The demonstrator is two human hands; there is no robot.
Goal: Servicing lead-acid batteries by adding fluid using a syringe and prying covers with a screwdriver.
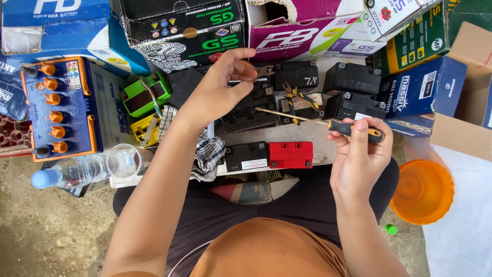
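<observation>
Along the far edge stand battery boxes: a blue box (56,20) far left, a black-and-green box (187,28), a magenta-and-white box (302,33), and a dark blue box (423,90) right, beside a brown carton (469,92).

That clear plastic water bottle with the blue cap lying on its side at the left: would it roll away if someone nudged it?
Probably yes. The clear plastic water bottle with the blue cap lies on its round side, so a sideways push could roll it. It looks partly filled, so likely light and a bit sloshy. The clear glass touching it might stop it or get knocked.

Head camera looks steeply down, close over the lap.
</observation>
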